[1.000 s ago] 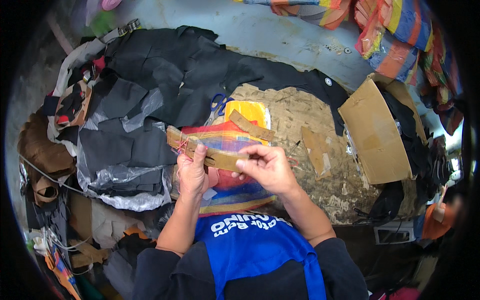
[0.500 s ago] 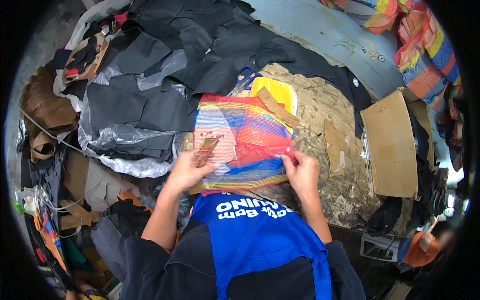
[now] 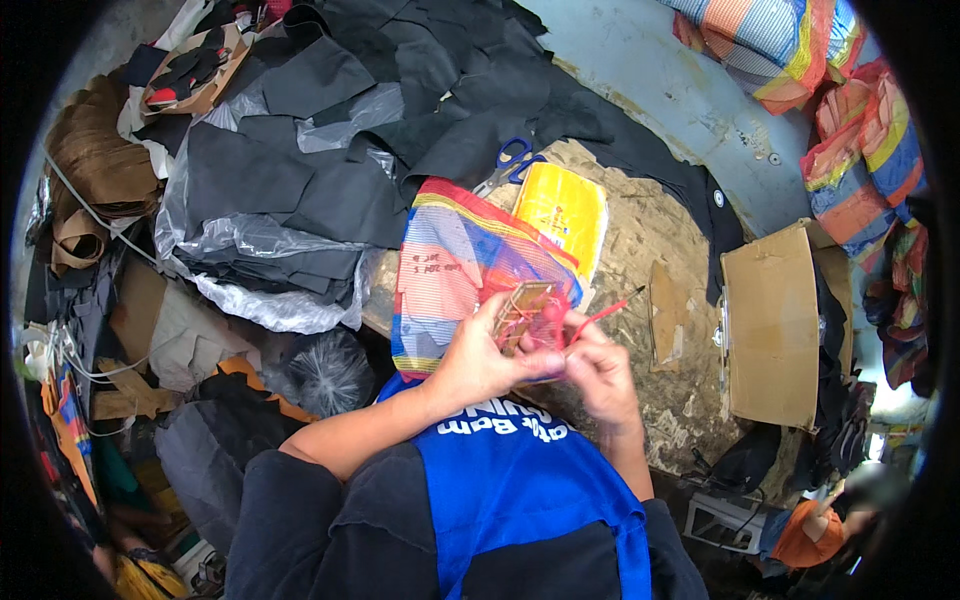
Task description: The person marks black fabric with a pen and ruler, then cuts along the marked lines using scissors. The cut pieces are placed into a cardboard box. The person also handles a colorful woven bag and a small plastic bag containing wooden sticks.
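Observation:
A striped mesh bag [image 3: 425, 325] in red, blue and yellow lies across the worktable in front of me. Through its weave shows a pale piece [image 3: 440, 275] with handwriting. My left hand [image 3: 485, 355] grips a small brown rectangular piece [image 3: 522, 303] upright, with red mesh bunched against it. Close beside it, my right hand [image 3: 605, 380] has its fingers drawn together at the gathered red mesh, and motion blurs it. A thin red cord [image 3: 605, 311] sticks out above the right fingers. Whether the right fingertips pinch the cord or the mesh is hard to make out.
Beyond the bag lie a yellow packet [image 3: 562, 208] and blue-handled scissors [image 3: 512, 163]. Black sheet pieces [image 3: 290, 180] are heaped at left and behind. A cardboard box [image 3: 775, 325] stands at right, near a flat cardboard scrap [image 3: 665, 318]. Another person [image 3: 808, 535] is at lower right.
Both hands have come together, the left moving right with the brown piece. The bag's right side is now gathered up. The brown strip that lay over the yellow packet no longer shows there.

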### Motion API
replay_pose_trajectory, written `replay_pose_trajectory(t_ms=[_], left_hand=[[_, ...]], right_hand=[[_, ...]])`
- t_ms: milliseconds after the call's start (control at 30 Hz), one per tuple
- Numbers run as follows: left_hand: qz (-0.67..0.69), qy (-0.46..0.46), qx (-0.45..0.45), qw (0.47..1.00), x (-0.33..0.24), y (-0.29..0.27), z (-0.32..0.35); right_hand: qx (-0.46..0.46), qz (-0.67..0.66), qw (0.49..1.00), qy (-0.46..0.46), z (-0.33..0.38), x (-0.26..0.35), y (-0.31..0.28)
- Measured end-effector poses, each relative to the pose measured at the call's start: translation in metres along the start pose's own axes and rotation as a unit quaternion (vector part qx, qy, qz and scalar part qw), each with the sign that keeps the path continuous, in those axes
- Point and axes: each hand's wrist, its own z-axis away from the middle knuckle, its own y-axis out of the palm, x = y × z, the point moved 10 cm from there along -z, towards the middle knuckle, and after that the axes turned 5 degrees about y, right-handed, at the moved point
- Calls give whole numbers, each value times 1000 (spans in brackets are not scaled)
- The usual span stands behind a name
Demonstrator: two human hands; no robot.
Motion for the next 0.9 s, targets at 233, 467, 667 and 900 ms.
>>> replay_pose_trajectory(t_ms=[233,467,667,900], left_hand=[[-47,-73,-11,996,11,-45,19],[-186,-42,114,975,-8,-30,17],[-278,25,121,953,11,23,-1],[-284,132,33,949,-11,15,-27]], right_hand=[[37,-131,991,2,30,-1,-23],[-66,-201,977,0,24,-1,-63],[-73,146,980,-109,42,64,-26],[-40,289,940,-177,22,99,3]])
